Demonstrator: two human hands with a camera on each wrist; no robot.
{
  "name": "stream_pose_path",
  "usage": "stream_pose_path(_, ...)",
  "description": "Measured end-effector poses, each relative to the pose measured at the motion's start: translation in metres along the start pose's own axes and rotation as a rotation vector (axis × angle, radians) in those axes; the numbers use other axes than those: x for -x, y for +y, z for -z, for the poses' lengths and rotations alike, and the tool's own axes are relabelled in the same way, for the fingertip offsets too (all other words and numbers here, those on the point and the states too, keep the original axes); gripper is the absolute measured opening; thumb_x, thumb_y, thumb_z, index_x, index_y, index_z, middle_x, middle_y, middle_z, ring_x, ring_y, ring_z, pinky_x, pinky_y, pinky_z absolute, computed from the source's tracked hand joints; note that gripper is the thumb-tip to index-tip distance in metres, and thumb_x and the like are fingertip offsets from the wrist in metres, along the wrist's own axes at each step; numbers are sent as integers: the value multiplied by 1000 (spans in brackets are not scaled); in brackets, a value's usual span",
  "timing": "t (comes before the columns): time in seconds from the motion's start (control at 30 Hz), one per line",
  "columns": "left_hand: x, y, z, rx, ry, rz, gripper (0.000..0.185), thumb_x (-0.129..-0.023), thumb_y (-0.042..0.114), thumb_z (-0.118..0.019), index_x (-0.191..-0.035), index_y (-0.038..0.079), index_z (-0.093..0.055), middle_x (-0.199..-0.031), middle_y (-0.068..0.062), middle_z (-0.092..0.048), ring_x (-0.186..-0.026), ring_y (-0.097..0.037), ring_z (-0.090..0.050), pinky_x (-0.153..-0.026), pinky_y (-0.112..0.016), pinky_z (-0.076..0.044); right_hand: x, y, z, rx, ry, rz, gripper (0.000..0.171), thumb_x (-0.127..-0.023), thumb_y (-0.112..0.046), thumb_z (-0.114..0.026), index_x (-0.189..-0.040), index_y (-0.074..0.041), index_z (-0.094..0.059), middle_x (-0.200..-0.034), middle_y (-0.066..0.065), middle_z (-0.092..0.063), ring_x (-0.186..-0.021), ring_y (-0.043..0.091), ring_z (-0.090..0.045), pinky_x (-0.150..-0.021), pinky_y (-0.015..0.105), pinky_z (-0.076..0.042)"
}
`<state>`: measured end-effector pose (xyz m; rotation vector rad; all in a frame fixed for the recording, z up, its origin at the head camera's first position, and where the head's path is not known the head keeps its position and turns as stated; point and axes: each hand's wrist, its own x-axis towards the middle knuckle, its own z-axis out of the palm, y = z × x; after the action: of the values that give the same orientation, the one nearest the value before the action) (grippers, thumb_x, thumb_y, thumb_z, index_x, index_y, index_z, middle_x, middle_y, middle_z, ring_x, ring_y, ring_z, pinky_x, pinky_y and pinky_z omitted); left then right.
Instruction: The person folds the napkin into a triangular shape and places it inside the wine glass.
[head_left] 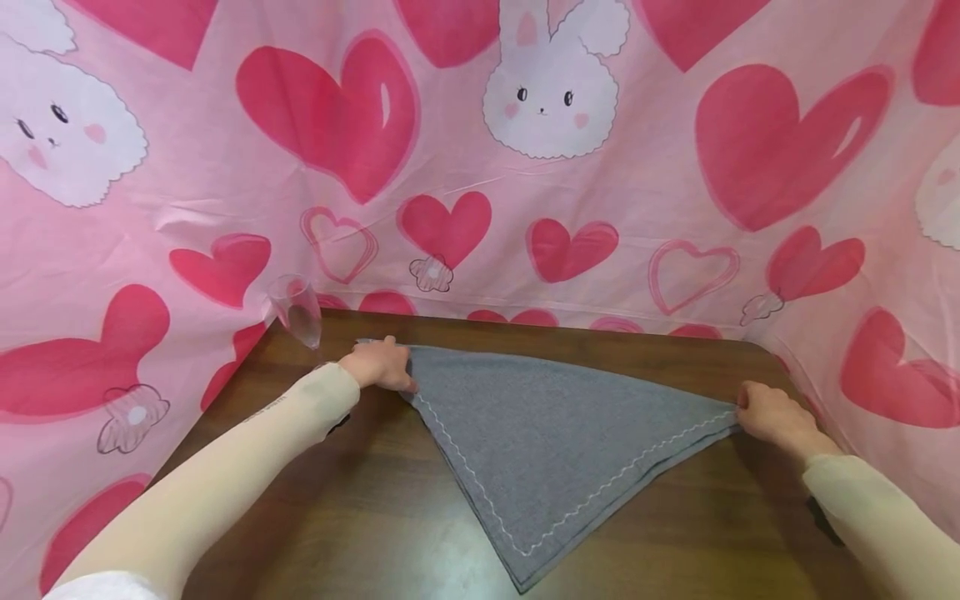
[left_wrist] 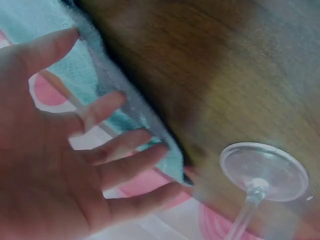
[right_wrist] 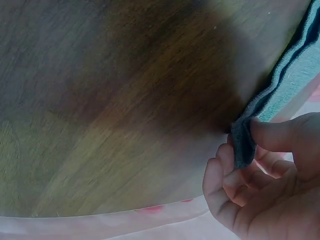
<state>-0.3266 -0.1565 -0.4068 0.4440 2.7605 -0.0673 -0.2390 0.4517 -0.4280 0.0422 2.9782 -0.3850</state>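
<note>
The grey cloth (head_left: 558, 442) lies folded into a triangle on the wooden table (head_left: 337, 517), spanning the gap between both hands, with its lowest point toward the person.

Left hand (head_left: 378, 364): rests on the cloth's left corner. In the left wrist view the fingers (left_wrist: 120, 145) are spread and nearly straight, lying against the cloth edge (left_wrist: 150, 135) without gripping it. The cloth extends from this hand toward the right hand.

Right hand (head_left: 772, 414): pinches the cloth's right corner. In the right wrist view the thumb and curled fingers (right_wrist: 225, 175) clamp the doubled cloth edge (right_wrist: 242, 137).

A clear stemmed glass (head_left: 297, 312) stands just beyond the left hand, close to it. A pink heart-and-bunny sheet (head_left: 637, 192) hangs beyond both hands.
</note>
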Motion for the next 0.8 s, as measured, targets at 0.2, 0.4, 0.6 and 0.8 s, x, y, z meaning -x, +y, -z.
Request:
stream_pose_path(0.2,-1,-1,6,25,44,14,68,-94,44,-73,-143,0,-59,-139,-26,-58,-127,-44,-56,-101,-69,-43,-5,3,-3,18,65,68,22,-87,-7,-68,-101,8,-60,-87,22,-63,-79,42,-60,-68,65,-50)
stream_pose_path(0.4,-14,-11,-1,73,182,-37,58,-101,29,-64,-151,2,-52,-153,-27,-47,-139,-50,-43,-108,-72,-34,-6,2,-4,89,159,172,20,-79,-3,-72,-97,5,-69,-90,23,-65,-87,54,-61,-66,71,-49)
stream_pose_path(0.6,-24,-17,-9,92,179,-104,45,-105,25,-59,-146,6,-60,-146,-25,-54,-135,-49,-46,-105,-74,-34,-9,1,-6,30,113,165,17,-85,-3,-66,-98,7,-67,-88,21,-67,-81,42,-64,-70,65,-51)
stream_pose_path(0.8,-30,-25,-9,116,226,-121,30,-107,21,-58,-130,8,-71,-129,-22,-61,-123,-46,-53,-98,-71,-40,-12,5,-9,-8,132,161,13,-93,-6,-65,-95,7,-64,-80,15,-64,-72,33,-60,-65,56,-51)
